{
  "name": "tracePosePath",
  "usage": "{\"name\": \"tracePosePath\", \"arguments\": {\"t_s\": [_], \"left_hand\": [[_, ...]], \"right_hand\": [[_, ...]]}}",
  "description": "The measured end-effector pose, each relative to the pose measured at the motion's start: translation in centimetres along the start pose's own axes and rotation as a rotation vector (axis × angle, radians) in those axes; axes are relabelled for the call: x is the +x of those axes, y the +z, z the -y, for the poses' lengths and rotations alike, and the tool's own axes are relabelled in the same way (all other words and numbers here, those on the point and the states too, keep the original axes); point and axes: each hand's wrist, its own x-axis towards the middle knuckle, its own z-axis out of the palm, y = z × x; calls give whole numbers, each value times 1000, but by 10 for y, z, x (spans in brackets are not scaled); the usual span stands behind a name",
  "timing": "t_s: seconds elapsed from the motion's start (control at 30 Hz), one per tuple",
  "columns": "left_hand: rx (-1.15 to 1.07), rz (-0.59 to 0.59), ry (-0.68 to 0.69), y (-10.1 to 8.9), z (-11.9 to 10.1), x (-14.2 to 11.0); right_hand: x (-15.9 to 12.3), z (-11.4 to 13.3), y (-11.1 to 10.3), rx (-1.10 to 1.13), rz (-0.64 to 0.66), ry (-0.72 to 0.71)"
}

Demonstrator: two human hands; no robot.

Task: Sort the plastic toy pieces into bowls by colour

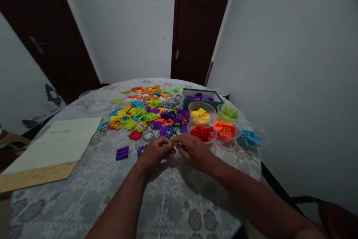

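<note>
My left hand (pixel 157 152) and my right hand (pixel 194 150) meet over the near middle of the table. Both pinch a small yellow-green plastic piece (pixel 173 142); fingers cover most of it, so its full shape is hidden. Just beyond my hands spreads a pile of coloured toothed building pieces (pixel 137 114) in green, blue, orange, purple and yellow. A purple ridged piece (pixel 122 153) lies apart, left of my left hand. Close to my right hand stands a clear bowl of red pieces (pixel 201 133).
Right of the pile are bowls of yellow pieces (pixel 200 115), orange pieces (pixel 224 130), green pieces (pixel 228 112) and blue pieces (pixel 248 138). Behind them sits a dark green box (pixel 187 101) holding purple pieces. A pale paper sheet (pixel 56 142) lies on the left, near a clear lid (pixel 97 107).
</note>
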Motion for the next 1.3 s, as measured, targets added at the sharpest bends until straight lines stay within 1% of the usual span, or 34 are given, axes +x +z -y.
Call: {"name": "tracePosePath", "arguments": {"t_s": [0.07, 0.13, 0.23, 0.3, 0.4, 0.5, 0.57, 0.63, 0.67, 0.7, 0.73, 0.77, 0.83, 0.87, 0.9, 0.97, 1.03, 1.1, 1.17, 1.23, 1.3], "left_hand": [[49, 18, 6, 0, 1, 0], [92, 11, 11, 0, 1, 0], [141, -15, 17, 1, 0, -1], [158, -35, 18, 3, -3, -2], [150, -66, 21, 5, -6, -3], [115, -75, 24, 6, -5, -4], [98, -73, 30, 6, -2, -4], [62, -41, 21, 5, 2, -2], [31, -31, 15, 4, 4, -1], [16, -28, 13, 3, 6, 0], [1, -29, 9, 3, 7, 0], [-15, -31, 11, 2, 8, 1], [-45, -36, 25, 3, 9, 1], [-65, -41, 34, 3, 9, 0], [-89, -47, 42, 3, 8, -1], [-145, -80, 58, 3, 7, -2], [-211, -155, 105, 1, 5, -4], [-283, -286, 185, -3, 3, -5], [-340, -419, 254, -9, 1, -5], [-357, -525, 293, -15, -1, -6], [-314, -627, 305, -21, -4, -8]], "right_hand": [[-1, 0, 1, 0, -19, 6], [-2, -1, -5, 4, -35, 28], [-2, -10, -27, -9, -85, 123], [0, -24, -49, -66, -161, 215], [2, -61, -90, -254, -280, 353], [-4, -109, -133, -517, -344, 460], [-12, -141, -156, -676, -369, 523], [-19, -167, -171, -800, -360, 566], [-21, -174, -174, -858, -368, 555], [-22, -176, -174, -904, -405, 510], [-22, -173, -170, -921, -443, 442], [-21, -162, -163, -909, -481, 352], [-16, -125, -136, -792, -517, 147], [-14, -102, -117, -692, -493, 54], [-12, -77, -96, -594, -441, -15], [-8, -32, -50, -410, -273, -109], [-6, -2, -5, -304, -136, -121], [-3, 11, 32, -283, -27, -88], [0, 13, 59, -271, 42, -58], [3, 11, 76, -241, 67, -56], [3, 8, 86, -208, 57, -75]]}}
